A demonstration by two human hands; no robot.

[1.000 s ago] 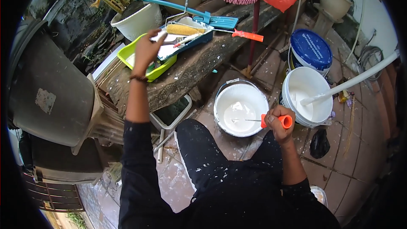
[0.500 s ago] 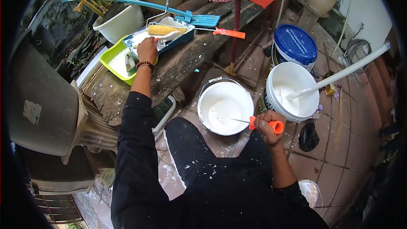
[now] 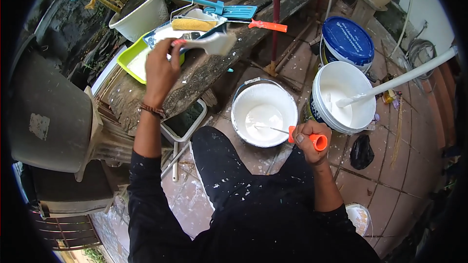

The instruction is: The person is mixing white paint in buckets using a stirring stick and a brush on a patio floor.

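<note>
My left hand (image 3: 162,70) is closed on a paintbrush (image 3: 210,45), lifted over the wooden bench; motion smears its pale head. My right hand (image 3: 311,139) grips the orange handle of a paint roller (image 3: 319,142). Its thin metal rod reaches into a white bucket (image 3: 235,114) between my knees, and no roller head shows above the white paint inside. Under and beyond my left hand lie a lime-green tray (image 3: 123,62) of white paint and a blue paint tray (image 3: 223,26). A yellow roller (image 3: 195,24) with an orange handle rests across the blue tray.
On the right stand a paint pail with a blue lid (image 3: 347,41) and an open white pail (image 3: 319,85) with a white pipe (image 3: 404,80) leaning out. A black plastic bag (image 3: 361,152) lies on the tiles. Large planters (image 3: 53,112) stand at left.
My left hand has lifted the paintbrush off the trays and drawn it back towards me. My right hand stays on the roller handle above the bucket. The whole view has shifted slightly.
</note>
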